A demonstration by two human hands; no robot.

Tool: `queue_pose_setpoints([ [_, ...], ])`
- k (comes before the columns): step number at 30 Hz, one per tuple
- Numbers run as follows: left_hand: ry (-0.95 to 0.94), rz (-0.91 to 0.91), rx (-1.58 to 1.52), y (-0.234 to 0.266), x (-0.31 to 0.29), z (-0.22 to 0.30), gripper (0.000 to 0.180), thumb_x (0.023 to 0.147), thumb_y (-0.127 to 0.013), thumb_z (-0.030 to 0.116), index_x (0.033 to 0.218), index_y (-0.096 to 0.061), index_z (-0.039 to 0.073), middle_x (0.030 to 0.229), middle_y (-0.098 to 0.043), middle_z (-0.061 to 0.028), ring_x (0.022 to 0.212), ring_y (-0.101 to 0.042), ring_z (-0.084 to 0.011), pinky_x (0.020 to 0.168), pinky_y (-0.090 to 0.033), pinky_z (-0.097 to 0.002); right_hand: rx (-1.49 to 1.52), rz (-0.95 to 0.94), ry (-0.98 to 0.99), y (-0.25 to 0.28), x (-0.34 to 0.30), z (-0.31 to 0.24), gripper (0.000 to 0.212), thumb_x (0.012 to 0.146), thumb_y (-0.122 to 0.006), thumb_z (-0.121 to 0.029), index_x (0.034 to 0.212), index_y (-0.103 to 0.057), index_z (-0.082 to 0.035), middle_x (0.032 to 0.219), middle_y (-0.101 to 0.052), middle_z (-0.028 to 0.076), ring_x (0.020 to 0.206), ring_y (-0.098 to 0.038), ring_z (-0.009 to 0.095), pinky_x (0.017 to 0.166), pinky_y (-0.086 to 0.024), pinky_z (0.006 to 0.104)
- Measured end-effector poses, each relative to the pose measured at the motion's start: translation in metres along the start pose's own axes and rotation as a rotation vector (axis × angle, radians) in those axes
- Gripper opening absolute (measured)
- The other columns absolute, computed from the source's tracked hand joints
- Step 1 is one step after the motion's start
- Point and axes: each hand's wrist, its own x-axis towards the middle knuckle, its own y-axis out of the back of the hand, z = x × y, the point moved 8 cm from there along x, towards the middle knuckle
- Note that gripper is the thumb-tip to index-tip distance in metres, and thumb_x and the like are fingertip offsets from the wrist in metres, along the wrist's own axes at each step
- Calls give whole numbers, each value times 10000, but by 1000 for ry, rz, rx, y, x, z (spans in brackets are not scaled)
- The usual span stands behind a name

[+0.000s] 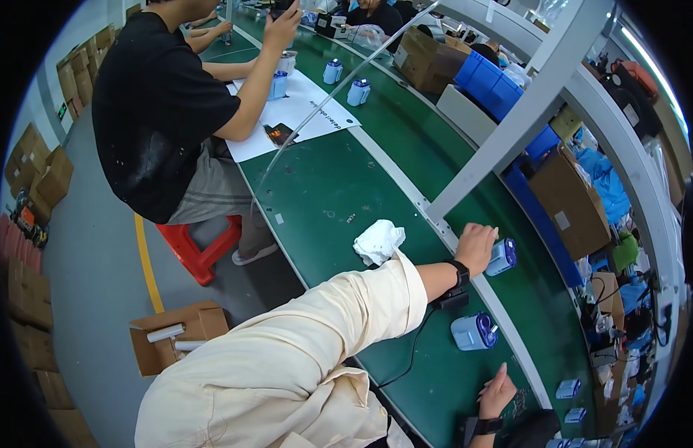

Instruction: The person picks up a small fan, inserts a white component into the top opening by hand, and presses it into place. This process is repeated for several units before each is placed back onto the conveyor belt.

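Note:
My left hand (477,248), in a cream sleeve with a black wristband, reaches across the metal rail. Its fingers stretch out beside a light-blue canister-shaped unit (500,257) with a dark-blue top, over the green belt; whether they touch it is unclear. A second light-blue unit (473,332) stands on the green bench (316,201), below my left forearm. Near the lower edge is my right hand (497,392), banded in black, its fingers apart and holding nothing. A crumpled white cloth or paper (379,242) lies beyond my left sleeve.
A metal post (503,127) rises from the rail (395,175). Similar units (569,389) sit along the belt. A co-worker in black (156,112) sits at the far left by a white sheet (249,149). A cardboard box (148,360) stands on the floor; a black cable (413,360) crosses the bench.

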Motion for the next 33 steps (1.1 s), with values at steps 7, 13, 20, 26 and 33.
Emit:
queue_pose_setpoints([
  [7,60,-143,163,24,-26,16,562,1033,-317,383,775,-666,25,656,-620,-169,864,-575,-398,791,-436,-494,166,47,-13,7,10,21,484,1016,-476,-360,677,-526,-19,436,-389,5,306,-358,87,300,-252,251],
  [13,-17,-348,215,17,-43,30,595,1027,-276,428,764,-672,70,767,-663,-173,796,-629,-386,785,-490,-432,490,-102,34,-5,44,0,312,1017,-473,-273,761,-510,-99,578,-431,-29,487,-397,65,445,-315,237],
  [20,168,-489,-106,41,-55,21,570,956,-558,311,1407,-360,24,1070,-621,-147,973,-624,-272,864,-488,-379,374,-343,313,-46,47,-91,717,841,-724,-285,1442,-402,-62,1368,-504,142,1303,-442,243,1083,-350,399],
  [26,368,-835,-362,30,-103,43,811,877,-704,327,1490,-263,34,1283,-529,-136,1169,-530,-202,1030,-387,-330,420,-415,137,-67,23,-88,717,749,-809,-134,1373,-471,-36,1300,-559,142,1247,-508,246,1042,-411,401],
  [33,443,-1450,-627,26,-153,90,1060,656,-896,206,1492,-267,39,1388,-469,-144,1293,-456,-213,1076,-374,-342,482,-555,277,-62,2,-110,663,718,-827,-121,1303,-532,-23,1223,-596,137,1165,-566,258,989,-456,379],
])
